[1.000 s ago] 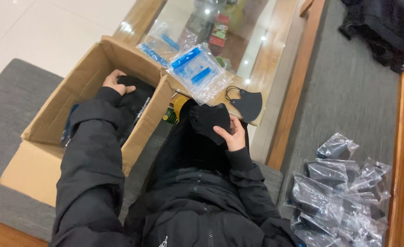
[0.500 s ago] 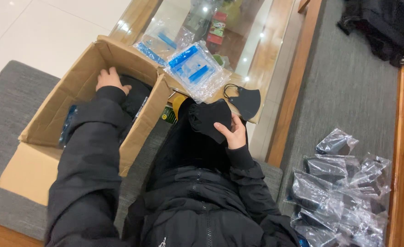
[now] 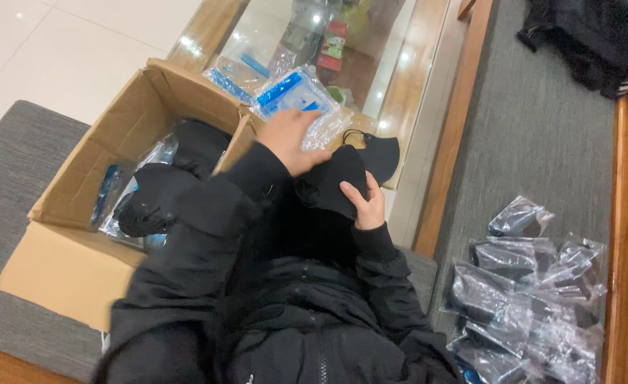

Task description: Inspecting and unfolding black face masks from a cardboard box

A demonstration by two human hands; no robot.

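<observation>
At your far left the open cardboard box [image 3: 115,178] sits on the grey cushion [image 3: 15,163], holding black masks and clear bags. Your left hand [image 3: 289,139] is blurred over the black mask [image 3: 332,185], fingers spread and touching it. Your right hand [image 3: 366,206] grasps that mask from below. Beyond lie blue-striped bags [image 3: 296,96] on the glass counter [image 3: 371,64]. Far right, bagged masks [image 3: 527,299] pile on the carpet.

Black fabric face mask [image 3: 332,186]; plain brown cardboard box [image 3: 72,267]; clear plastic pouches with blue strips [image 3: 293,96]; grey carpet floor [image 3: 541,135]; black jacket sleeve [image 3: 200,235].
</observation>
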